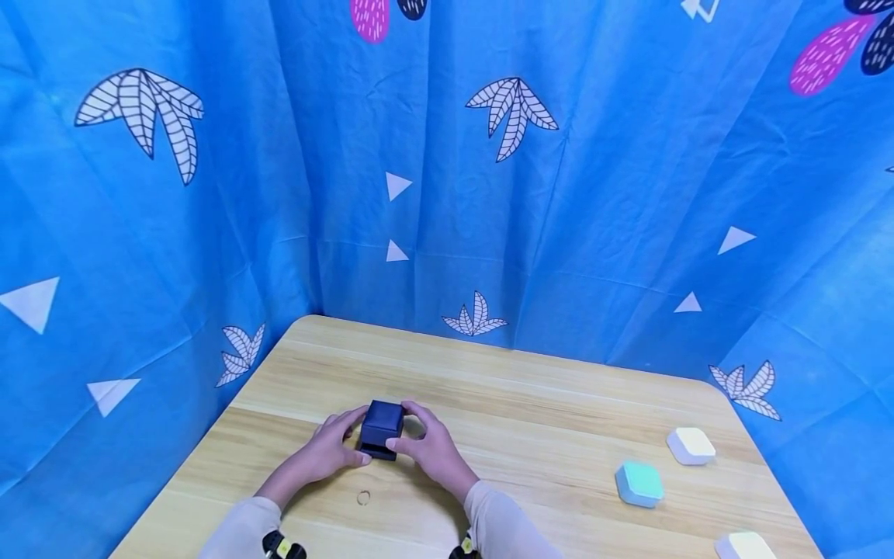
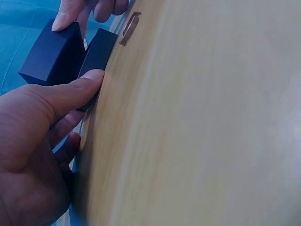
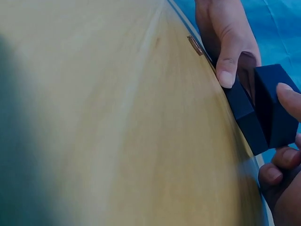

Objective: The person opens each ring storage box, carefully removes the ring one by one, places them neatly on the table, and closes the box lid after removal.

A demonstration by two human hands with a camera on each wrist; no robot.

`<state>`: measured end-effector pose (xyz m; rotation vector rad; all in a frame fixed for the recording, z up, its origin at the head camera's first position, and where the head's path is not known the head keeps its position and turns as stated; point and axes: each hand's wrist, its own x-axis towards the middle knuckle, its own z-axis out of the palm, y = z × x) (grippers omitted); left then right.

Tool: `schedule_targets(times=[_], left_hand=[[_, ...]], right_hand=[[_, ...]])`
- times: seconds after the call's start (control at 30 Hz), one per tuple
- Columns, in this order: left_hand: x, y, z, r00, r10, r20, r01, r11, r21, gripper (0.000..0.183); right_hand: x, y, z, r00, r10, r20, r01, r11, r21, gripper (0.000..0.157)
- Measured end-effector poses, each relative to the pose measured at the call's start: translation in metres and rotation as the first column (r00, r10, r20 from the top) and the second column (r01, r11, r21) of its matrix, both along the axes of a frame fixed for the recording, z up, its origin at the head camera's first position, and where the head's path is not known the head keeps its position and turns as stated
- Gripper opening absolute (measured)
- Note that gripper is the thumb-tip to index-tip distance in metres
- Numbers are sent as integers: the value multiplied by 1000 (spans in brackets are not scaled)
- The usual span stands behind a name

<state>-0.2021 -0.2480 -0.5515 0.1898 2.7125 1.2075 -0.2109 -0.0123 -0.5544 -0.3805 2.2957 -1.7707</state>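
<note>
A small dark navy ring box [image 1: 382, 419] stands on the wooden table, its lid tilted up a little from its base. My left hand [image 1: 323, 453] holds the base [image 2: 99, 51] from the left, with the thumb along its front side. From the right, my right hand [image 1: 434, 449] pinches the lid [image 3: 278, 106] between thumb and fingers. In the right wrist view, a wedge-shaped gap shows between lid and base. The inside of the box is too dark to make out. A thin copper-coloured ring [image 2: 130, 29] lies on the table, nearer to me than the box.
On the right of the table [image 1: 545, 435] are a teal rounded block [image 1: 639, 483], a white one [image 1: 691, 446] behind it and another white one [image 1: 746, 546] at the lower frame edge. A blue patterned curtain [image 1: 489, 210] hangs behind and at the sides.
</note>
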Motion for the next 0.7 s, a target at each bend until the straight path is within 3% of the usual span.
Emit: schedule_targets(times=[0.43,0.7], left_hand=[[2,1,3,1000,7,-9,-7,1000,-24,91],[3,1,3,1000,-3,4,3,1000,-8,89]], right_hand=[[0,-3,-2,995,44,-95,-33,994,107,79],[0,-4,-3,993,52,-109,-35,988,151,82]])
